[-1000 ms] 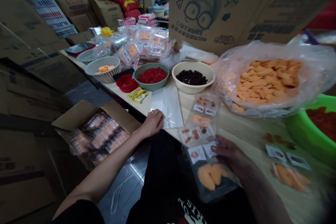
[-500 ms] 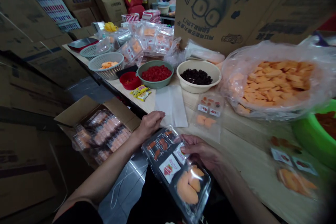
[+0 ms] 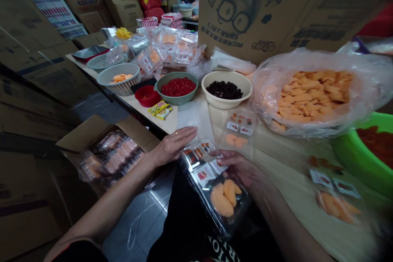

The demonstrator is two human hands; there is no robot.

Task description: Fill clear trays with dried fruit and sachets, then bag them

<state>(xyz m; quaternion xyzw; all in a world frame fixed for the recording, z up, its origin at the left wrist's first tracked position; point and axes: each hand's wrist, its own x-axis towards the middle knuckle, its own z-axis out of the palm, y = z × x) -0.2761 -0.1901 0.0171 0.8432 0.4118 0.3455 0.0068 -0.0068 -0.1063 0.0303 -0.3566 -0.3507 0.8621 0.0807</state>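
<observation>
My left hand [image 3: 176, 145] is stretched out with its fingers straight and together, just above the top left corner of a food tray. My right hand [image 3: 241, 170] grips the right edge of this black tray with a clear cover [image 3: 196, 190], its thumb on top. Inside lie pieces of dried fruit in small compartments, two white printed sachets [image 3: 205, 175] and pale orange mango-like slices [image 3: 222, 204]. The tray is tilted over my lap at the table edge. White flat sheets or bags [image 3: 196, 116] lie on the table beyond my left fingers.
Bowls of red fruit [image 3: 178, 87] and dark fruit [image 3: 225, 90] stand behind. A plastic bag of orange slices [image 3: 313, 98] and a green basin [image 3: 359, 147] are on the right. An open carton [image 3: 141, 133] with packed trays stands lower left. Filled packs [image 3: 238, 129] lie on the table.
My left hand's fingers have straightened from a curled pose. The tray has shifted slightly right and up in my right hand. The view has turned a little to the right.
</observation>
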